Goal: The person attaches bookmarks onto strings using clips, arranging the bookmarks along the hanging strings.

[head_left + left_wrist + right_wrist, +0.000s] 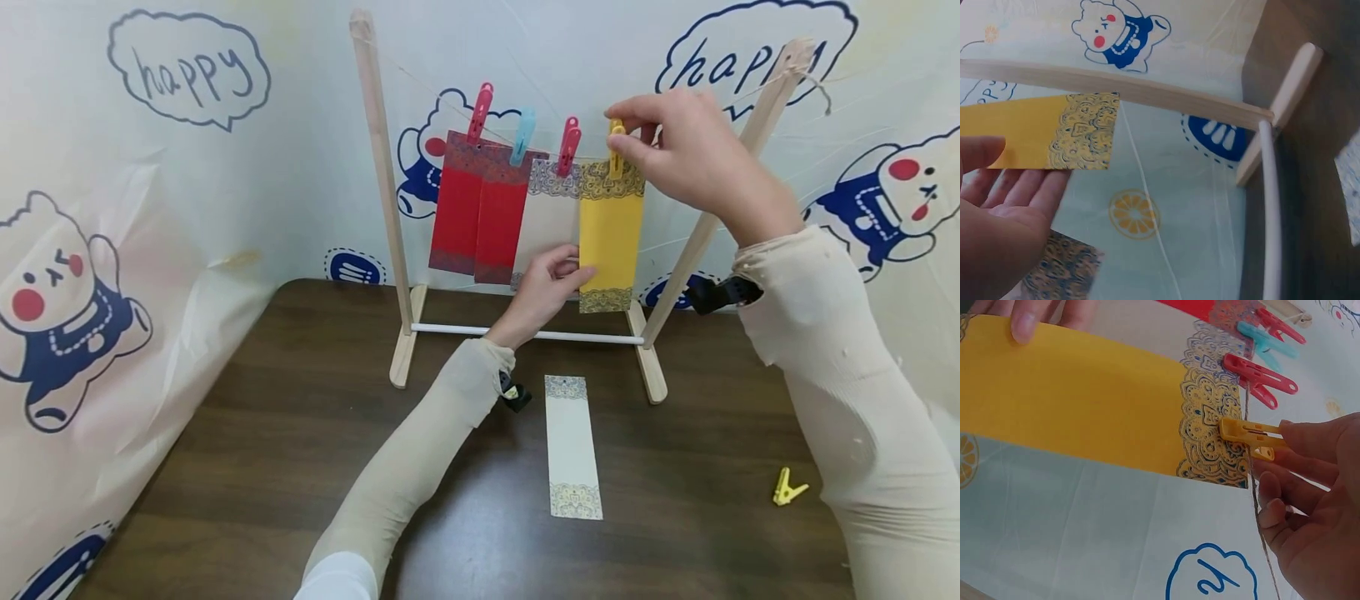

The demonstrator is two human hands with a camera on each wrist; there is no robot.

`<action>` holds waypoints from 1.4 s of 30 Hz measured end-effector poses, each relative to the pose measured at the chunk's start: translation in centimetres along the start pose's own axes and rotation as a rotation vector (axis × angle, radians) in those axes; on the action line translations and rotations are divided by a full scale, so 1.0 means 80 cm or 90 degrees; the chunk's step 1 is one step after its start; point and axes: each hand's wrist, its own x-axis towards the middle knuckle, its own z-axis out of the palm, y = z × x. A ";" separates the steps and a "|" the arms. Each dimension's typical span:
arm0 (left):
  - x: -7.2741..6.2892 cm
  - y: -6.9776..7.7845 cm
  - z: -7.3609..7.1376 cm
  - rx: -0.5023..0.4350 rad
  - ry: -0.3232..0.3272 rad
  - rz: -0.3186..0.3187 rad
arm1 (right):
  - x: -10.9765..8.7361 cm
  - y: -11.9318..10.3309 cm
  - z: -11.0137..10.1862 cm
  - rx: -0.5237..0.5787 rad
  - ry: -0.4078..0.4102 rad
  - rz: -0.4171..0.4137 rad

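Observation:
A yellow card with patterned ends hangs at the right of a row on a string. My right hand pinches a yellow clothespin whose jaws sit over the card's top edge and the string. Lower down, my left hand holds the yellow card by its left edge, thumb in front and fingers behind, as the left wrist view shows. Beside it hang a white card under a red clothespin and two red cards, clipped by another red clothespin and a light blue one.
The string runs between two wooden posts joined low down by a white rod. On the brown table lie a loose white card and a spare yellow clothespin. A printed sheet covers the wall behind.

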 end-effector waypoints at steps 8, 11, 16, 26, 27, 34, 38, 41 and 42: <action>-0.034 -0.022 -0.029 0.213 -0.026 -0.039 | -0.014 0.002 -0.001 -0.008 0.055 -0.004; -0.054 -0.028 -0.043 0.292 -0.012 -0.050 | -0.027 0.006 -0.003 -0.006 0.122 -0.032; -0.082 -0.031 -0.061 0.353 0.033 -0.050 | -0.068 0.010 -0.007 0.005 0.155 -0.046; -0.127 -0.030 -0.077 0.415 -0.034 -0.066 | -0.164 0.025 0.030 -0.004 0.166 -0.023; -0.131 -0.030 -0.077 0.418 -0.044 -0.069 | -0.171 0.028 0.036 -0.004 0.163 -0.019; -0.158 -0.029 -0.075 0.444 -0.124 -0.082 | -0.226 0.055 0.070 0.008 0.168 0.025; -0.175 -0.029 -0.071 0.456 -0.158 -0.098 | -0.257 0.071 0.099 0.022 0.185 0.029; -0.190 -0.030 -0.067 0.471 -0.183 -0.118 | -0.282 0.079 0.123 0.038 0.180 0.054; -0.194 -0.030 -0.066 0.474 -0.193 -0.123 | -0.290 0.081 0.130 0.043 0.172 0.071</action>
